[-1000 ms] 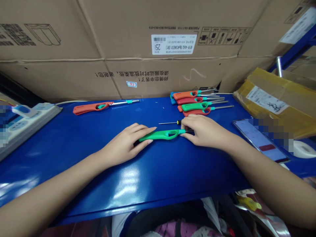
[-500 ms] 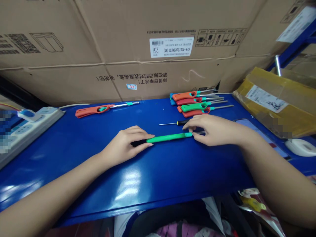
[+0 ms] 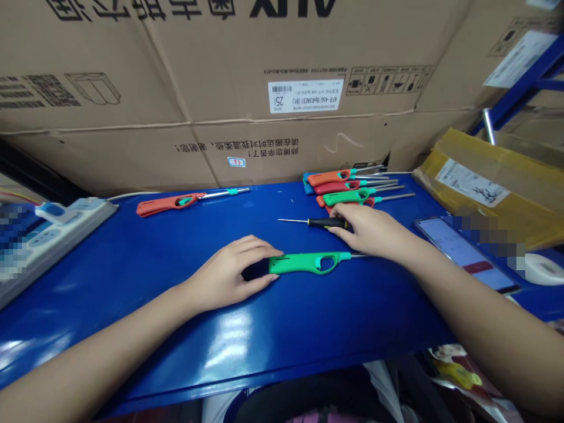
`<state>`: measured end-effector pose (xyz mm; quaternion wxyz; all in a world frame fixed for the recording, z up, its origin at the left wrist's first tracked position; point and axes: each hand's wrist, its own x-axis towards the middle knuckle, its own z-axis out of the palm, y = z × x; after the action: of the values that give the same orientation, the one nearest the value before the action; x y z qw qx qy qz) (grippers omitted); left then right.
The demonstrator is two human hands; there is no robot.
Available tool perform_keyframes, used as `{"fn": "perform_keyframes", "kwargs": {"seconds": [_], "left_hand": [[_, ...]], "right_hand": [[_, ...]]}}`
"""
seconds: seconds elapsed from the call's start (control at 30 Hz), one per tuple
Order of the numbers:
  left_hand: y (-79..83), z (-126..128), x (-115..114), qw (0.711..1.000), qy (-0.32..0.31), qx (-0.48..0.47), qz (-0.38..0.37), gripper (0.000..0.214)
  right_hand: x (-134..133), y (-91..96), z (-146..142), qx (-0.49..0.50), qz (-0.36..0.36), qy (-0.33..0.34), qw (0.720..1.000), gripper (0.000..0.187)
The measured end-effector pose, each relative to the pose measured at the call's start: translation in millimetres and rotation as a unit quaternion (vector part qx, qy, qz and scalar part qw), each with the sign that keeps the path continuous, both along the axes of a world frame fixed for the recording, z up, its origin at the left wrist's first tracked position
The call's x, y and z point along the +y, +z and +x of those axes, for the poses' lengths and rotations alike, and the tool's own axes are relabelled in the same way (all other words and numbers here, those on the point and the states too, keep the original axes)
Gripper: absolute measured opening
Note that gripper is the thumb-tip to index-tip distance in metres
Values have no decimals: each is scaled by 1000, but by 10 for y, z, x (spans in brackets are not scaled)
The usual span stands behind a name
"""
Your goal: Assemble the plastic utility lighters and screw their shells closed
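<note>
A green gas lighter [image 3: 299, 262] lies on its side on the blue table, its metal tube pointing right. My left hand [image 3: 233, 270] is closed around its rear end, thumb on the near edge and fingers on the far edge. Just beyond it, my right hand [image 3: 359, 226] grips the black handle of a screwdriver [image 3: 326, 222], whose thin shaft points left. Behind that hand is a pile of several gas lighters, among them an orange one [image 3: 328, 177] and a second green one [image 3: 346, 197]. Another red-orange gas lighter [image 3: 167, 204] lies apart at the back left.
A white power strip [image 3: 57, 235] with a plug runs along the left side. Large cardboard boxes [image 3: 229, 64] stand behind the blue table [image 3: 167, 341]. At right are a phone [image 3: 462, 252], a yellow-taped parcel [image 3: 506, 194] and a white object [image 3: 544, 269].
My right hand has left the green lighter's tube and taken hold of the screwdriver's handle. The lighter has turned from its narrow edge onto its flat side, still in my left hand.
</note>
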<state>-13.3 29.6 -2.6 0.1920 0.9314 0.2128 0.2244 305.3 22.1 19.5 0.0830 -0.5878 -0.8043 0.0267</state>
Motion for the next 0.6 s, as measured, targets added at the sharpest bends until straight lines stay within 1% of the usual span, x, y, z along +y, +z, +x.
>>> {"fn": "perform_keyframes", "kwargs": {"seconds": [0.2, 0.37, 0.47, 0.53, 0.6], "left_hand": [[-13, -7, -1, 1000, -6, 2, 15, 36], [-19, -18, 19, 999, -16, 12, 35, 35], [-28, -23, 21, 999, -19, 6, 47, 35], [-36, -17, 16, 999, -23, -1, 45, 35], [-50, -2, 7, 999, -30, -10, 36, 35]], "right_hand": [[37, -44, -67, 63, 22, -72, 995, 17], [41, -30, -72, 77, 51, -110, 990, 21], [28, -19, -72, 102, 88, -119, 984, 23], [19, -12, -77, 148, 128, -111, 974, 23], [8, 3, -94, 214, 171, -95, 957, 22]]}}
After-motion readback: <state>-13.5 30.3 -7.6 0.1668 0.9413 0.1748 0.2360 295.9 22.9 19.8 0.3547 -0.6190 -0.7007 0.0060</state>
